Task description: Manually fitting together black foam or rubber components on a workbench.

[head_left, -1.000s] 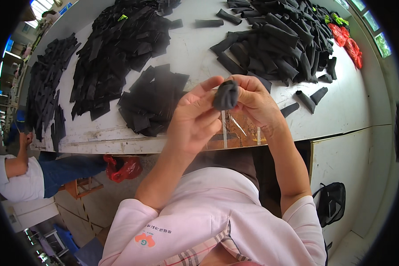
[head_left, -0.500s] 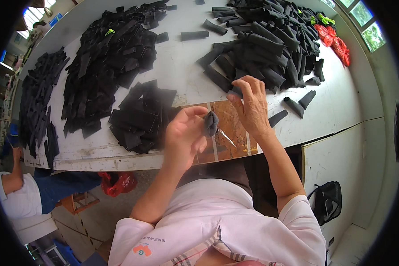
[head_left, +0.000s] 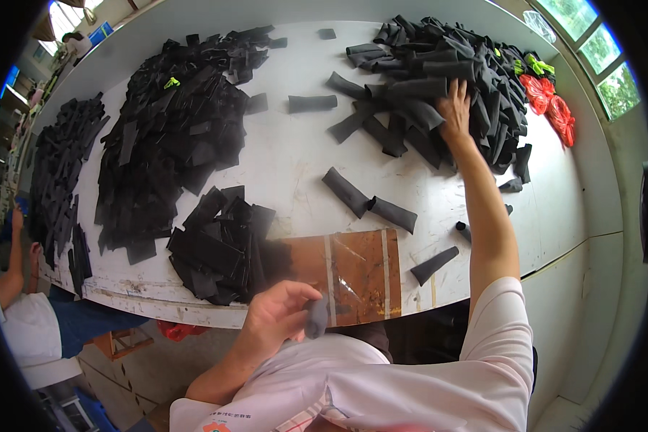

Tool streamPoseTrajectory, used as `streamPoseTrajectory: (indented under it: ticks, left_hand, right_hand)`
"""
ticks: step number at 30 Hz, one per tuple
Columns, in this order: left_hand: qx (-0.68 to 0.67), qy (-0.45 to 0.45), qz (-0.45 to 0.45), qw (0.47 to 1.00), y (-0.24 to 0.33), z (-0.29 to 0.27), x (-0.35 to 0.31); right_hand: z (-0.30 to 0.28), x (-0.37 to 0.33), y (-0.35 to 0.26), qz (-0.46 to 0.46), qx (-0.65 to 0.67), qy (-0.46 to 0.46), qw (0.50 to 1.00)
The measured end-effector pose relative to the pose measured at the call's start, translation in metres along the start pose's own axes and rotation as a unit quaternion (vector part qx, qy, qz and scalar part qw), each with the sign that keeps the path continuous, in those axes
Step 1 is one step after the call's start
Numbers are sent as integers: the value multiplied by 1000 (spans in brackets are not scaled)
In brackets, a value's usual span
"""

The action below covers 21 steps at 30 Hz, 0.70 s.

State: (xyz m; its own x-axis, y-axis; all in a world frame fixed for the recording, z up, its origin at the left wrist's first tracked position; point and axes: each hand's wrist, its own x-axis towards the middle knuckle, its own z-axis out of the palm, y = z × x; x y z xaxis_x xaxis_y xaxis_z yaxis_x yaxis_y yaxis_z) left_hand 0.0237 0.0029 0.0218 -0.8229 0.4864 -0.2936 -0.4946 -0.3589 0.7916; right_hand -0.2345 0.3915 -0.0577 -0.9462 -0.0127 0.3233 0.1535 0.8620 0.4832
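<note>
My left hand (head_left: 275, 317) is closed, thumb and fingers pinching a dark grey fabric tube (head_left: 316, 318) just off the table's front edge. My right arm stretches away to the far right, where my right hand (head_left: 455, 115) lies on a heap of black fabric tubes (head_left: 493, 108) with its fingers extended; some fingertips are hidden among the tubes. Between me and that heap, two loose tubes (head_left: 345, 192) lie end to end. A brown board (head_left: 374, 259) with pale strips sits at the front edge, bearing a thin shiny pointed thing (head_left: 348, 289), too blurred to name.
Flat black fabric pieces (head_left: 216, 248) are piled left of the board, with a larger pile (head_left: 173, 137) behind and another (head_left: 61, 158) farther left. Red plastic bags (head_left: 559, 119) lie at the far right. A co-worker's arm (head_left: 11, 259) shows at the left edge.
My right hand has gone from above the board to the far right heap. My left hand, still holding the tube, has drawn back toward my body. The view has shifted.
</note>
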Motion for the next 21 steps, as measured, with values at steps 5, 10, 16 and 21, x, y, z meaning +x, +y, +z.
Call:
streamPoseTrajectory:
  ticks: [5,10,16,21]
  left_hand:
    - [32,-8,-26,999,11,5,2]
    - [235,44,102,966,3,5,-1]
    - [480,65,289,826,15,12,3]
    - [501,46,375,778,8,5,7]
  right_hand:
    - [-16,114,67,67,272,91,956]
    - [-37,112,84,171,372,188,893]
    - [-142,-29,9,90,716,134,679]
    - [-198,-158,-46,-202,851,-120,470]
